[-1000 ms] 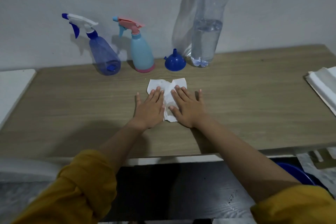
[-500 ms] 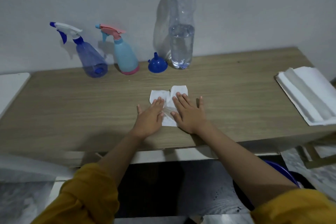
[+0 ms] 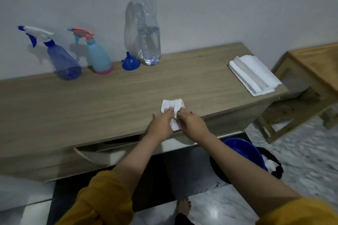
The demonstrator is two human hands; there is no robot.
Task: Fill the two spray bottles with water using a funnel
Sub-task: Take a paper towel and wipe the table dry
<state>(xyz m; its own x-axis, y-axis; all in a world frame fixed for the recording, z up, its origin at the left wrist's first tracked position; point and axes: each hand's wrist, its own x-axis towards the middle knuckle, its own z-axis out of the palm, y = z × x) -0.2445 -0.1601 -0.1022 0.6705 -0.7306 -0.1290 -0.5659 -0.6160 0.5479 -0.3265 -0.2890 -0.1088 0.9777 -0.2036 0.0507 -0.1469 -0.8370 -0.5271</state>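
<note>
From my remote seat, both hands, left and right, have slid back to the table edge, fingers now gathering the tissue, filling unstarted; spray bottles and capped water bottle stand upright by the wall, nozzles pointing left, funnel spout-up.

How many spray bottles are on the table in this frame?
2. The blue spray bottle stands at the back left by the wall; the light blue spray bottle with the pink trigger stands just right of it, left of the funnel. None appear hidden.
</note>
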